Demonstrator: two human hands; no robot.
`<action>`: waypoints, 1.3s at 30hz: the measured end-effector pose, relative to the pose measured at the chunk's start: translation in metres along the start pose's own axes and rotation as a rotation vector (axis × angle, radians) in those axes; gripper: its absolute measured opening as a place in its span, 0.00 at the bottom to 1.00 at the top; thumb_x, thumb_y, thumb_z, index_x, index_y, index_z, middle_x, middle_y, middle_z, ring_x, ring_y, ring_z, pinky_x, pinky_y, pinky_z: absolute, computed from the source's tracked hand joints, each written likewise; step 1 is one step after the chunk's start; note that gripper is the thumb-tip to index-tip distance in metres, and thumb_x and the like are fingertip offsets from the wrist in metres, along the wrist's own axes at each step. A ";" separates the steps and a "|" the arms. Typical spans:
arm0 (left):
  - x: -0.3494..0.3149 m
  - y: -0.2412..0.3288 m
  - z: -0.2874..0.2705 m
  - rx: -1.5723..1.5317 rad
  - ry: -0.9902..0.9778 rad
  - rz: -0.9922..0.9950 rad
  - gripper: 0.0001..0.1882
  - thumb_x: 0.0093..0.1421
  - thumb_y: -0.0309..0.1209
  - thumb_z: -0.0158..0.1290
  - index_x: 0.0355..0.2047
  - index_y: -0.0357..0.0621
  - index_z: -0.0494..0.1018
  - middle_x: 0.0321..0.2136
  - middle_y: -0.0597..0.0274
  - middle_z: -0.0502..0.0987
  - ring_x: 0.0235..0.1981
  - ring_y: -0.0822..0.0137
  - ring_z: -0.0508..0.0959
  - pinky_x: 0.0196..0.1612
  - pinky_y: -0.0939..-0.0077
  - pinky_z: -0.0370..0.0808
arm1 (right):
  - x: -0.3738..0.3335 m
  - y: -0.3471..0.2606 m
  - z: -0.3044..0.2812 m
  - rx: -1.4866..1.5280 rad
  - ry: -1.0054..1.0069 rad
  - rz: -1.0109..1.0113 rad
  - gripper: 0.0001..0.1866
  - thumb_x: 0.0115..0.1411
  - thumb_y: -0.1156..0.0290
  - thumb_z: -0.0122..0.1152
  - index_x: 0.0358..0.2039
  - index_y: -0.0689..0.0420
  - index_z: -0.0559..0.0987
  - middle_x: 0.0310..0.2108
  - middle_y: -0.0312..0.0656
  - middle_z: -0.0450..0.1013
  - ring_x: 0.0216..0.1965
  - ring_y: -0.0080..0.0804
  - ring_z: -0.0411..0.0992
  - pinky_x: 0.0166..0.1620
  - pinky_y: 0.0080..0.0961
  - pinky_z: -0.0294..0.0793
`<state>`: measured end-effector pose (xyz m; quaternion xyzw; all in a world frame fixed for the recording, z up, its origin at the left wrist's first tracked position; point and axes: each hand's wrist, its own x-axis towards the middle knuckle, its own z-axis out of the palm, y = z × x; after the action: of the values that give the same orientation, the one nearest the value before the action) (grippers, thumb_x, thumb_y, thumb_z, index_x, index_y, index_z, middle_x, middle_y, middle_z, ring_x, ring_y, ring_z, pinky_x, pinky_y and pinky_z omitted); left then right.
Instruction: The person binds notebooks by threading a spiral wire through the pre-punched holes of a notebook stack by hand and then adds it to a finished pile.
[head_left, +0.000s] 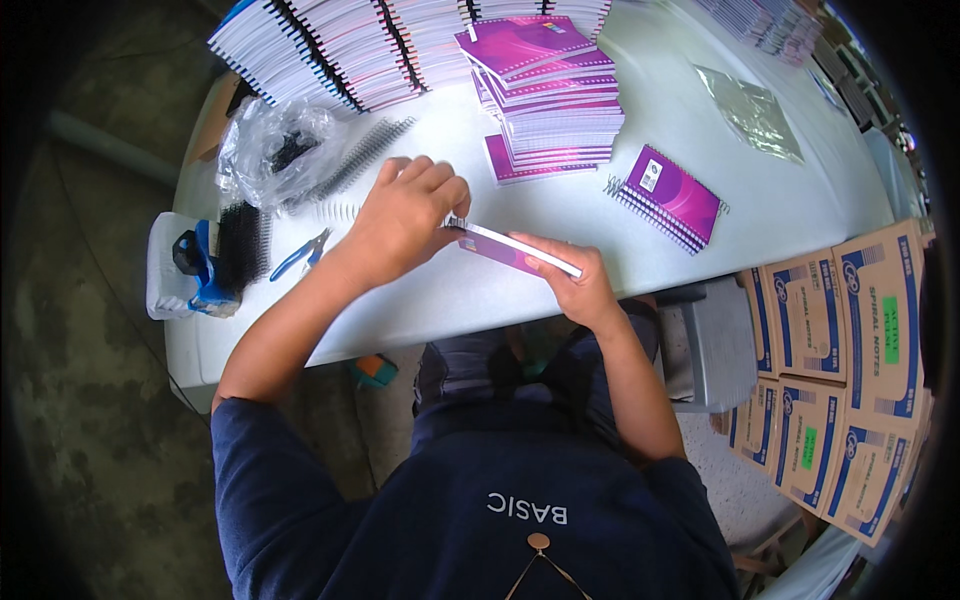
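Note:
My right hand (582,290) is closed round one end of a thin purple notebook (497,252), held on edge just above the table's near side. At the notebook's other end, my left hand (400,222) is closed, its fingertips pinched at the corner. A wire spiral coil (338,211) sticks out to the left from behind that hand; the fingers hide where it meets the notebook. Blue-handled cutters (300,255) lie left of my left wrist. Beyond my hands rises a pile of purple notebooks (560,125) with punched edges. Several coil-bound purple notebooks (675,195) are stacked to its right.
A clear plastic bag (270,155), loose dark coils (243,245) and a blue-and-black object (205,270) crowd the left side. Bound books (350,50) line the back. A silvery packet (750,110) lies at far right. Cardboard boxes (805,315) and a grey chair (720,340) stand right.

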<state>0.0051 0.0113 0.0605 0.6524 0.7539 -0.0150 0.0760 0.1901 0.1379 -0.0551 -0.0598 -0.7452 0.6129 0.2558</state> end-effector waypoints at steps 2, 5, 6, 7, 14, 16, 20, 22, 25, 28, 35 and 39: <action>-0.008 0.006 0.016 0.183 0.465 0.007 0.39 0.49 0.52 0.57 0.55 0.41 0.62 0.55 0.48 0.63 0.57 0.49 0.61 0.59 0.50 0.51 | 0.000 0.004 0.009 -0.071 0.031 -0.100 0.14 0.59 0.79 0.54 0.47 0.64 0.76 0.41 0.45 0.77 0.39 0.24 0.74 0.45 0.18 0.71; -0.033 0.006 0.096 0.092 0.569 -0.014 0.58 0.46 0.69 0.45 0.62 0.32 0.47 0.63 0.35 0.47 0.65 0.38 0.46 0.61 0.34 0.37 | -0.010 -0.006 0.024 -0.045 0.033 -0.093 0.19 0.56 0.84 0.54 0.48 0.58 0.76 0.42 0.48 0.76 0.39 0.32 0.76 0.45 0.20 0.71; -0.057 0.018 0.132 0.008 0.534 0.079 0.59 0.47 0.70 0.44 0.62 0.29 0.47 0.62 0.32 0.49 0.63 0.33 0.47 0.59 0.32 0.39 | -0.014 -0.005 0.025 -0.076 0.040 -0.066 0.20 0.55 0.86 0.54 0.48 0.58 0.76 0.42 0.47 0.76 0.41 0.33 0.76 0.44 0.22 0.73; -0.077 0.029 0.135 0.046 0.228 0.123 0.57 0.48 0.70 0.41 0.60 0.27 0.51 0.61 0.32 0.52 0.63 0.37 0.50 0.59 0.36 0.49 | -0.017 -0.004 0.025 -0.051 0.053 -0.095 0.20 0.54 0.86 0.54 0.48 0.59 0.76 0.42 0.48 0.76 0.41 0.33 0.76 0.44 0.23 0.73; -0.074 0.024 0.157 0.058 0.793 -0.185 0.61 0.46 0.73 0.40 0.61 0.25 0.46 0.61 0.25 0.43 0.63 0.30 0.44 0.56 0.26 0.35 | -0.021 -0.001 0.053 -0.068 -0.053 -0.275 0.20 0.52 0.88 0.53 0.46 0.61 0.76 0.43 0.48 0.75 0.42 0.40 0.76 0.43 0.27 0.75; -0.098 0.056 0.171 -0.162 0.346 -0.195 0.60 0.46 0.73 0.40 0.61 0.29 0.48 0.62 0.27 0.43 0.62 0.27 0.45 0.56 0.25 0.35 | -0.019 0.004 0.048 -0.073 -0.023 -0.224 0.21 0.52 0.88 0.52 0.46 0.60 0.76 0.44 0.47 0.75 0.42 0.41 0.75 0.44 0.27 0.75; -0.098 0.021 0.159 0.208 1.050 -0.169 0.51 0.52 0.69 0.39 0.61 0.36 0.52 0.63 0.34 0.42 0.64 0.33 0.39 0.58 0.33 0.26 | -0.012 0.000 0.050 -0.104 -0.106 -0.329 0.23 0.51 0.89 0.51 0.47 0.58 0.76 0.45 0.47 0.75 0.43 0.42 0.75 0.46 0.28 0.75; -0.082 0.006 0.132 0.124 1.151 -0.568 0.48 0.58 0.64 0.35 0.62 0.33 0.46 0.63 0.38 0.42 0.65 0.38 0.36 0.61 0.40 0.31 | -0.005 0.003 0.047 -0.090 -0.101 -0.369 0.20 0.51 0.88 0.54 0.46 0.62 0.76 0.42 0.49 0.76 0.42 0.38 0.77 0.43 0.26 0.76; -0.059 -0.013 0.135 -0.039 1.284 -0.719 0.47 0.59 0.62 0.34 0.62 0.32 0.44 0.63 0.39 0.43 0.65 0.41 0.37 0.61 0.41 0.32 | -0.001 0.003 0.047 -0.045 -0.098 -0.311 0.20 0.51 0.88 0.55 0.46 0.62 0.76 0.42 0.49 0.76 0.40 0.37 0.77 0.42 0.25 0.75; -0.035 -0.027 0.127 0.027 1.220 -0.772 0.45 0.60 0.60 0.35 0.62 0.30 0.45 0.62 0.39 0.45 0.64 0.42 0.42 0.63 0.47 0.36 | -0.001 0.005 0.047 -0.033 -0.079 -0.272 0.19 0.53 0.86 0.56 0.46 0.62 0.76 0.42 0.49 0.76 0.40 0.36 0.77 0.42 0.25 0.75; -0.040 -0.033 0.133 0.021 1.407 -0.735 0.42 0.61 0.59 0.35 0.61 0.33 0.49 0.61 0.40 0.49 0.63 0.44 0.47 0.62 0.50 0.41 | 0.004 0.006 0.052 -0.057 -0.117 -0.272 0.20 0.53 0.85 0.56 0.47 0.60 0.76 0.43 0.51 0.75 0.44 0.44 0.75 0.47 0.29 0.74; -0.036 -0.028 0.129 0.034 1.413 -0.720 0.40 0.61 0.58 0.35 0.60 0.34 0.52 0.60 0.41 0.52 0.62 0.44 0.50 0.61 0.50 0.42 | 0.005 0.003 0.050 -0.025 -0.116 -0.206 0.18 0.55 0.85 0.55 0.47 0.61 0.76 0.43 0.50 0.75 0.45 0.40 0.75 0.47 0.27 0.73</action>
<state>-0.0057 -0.0439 -0.0646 0.2246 0.7879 0.3677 -0.4400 0.1620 0.0962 -0.0619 0.0494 -0.7687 0.5762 0.2733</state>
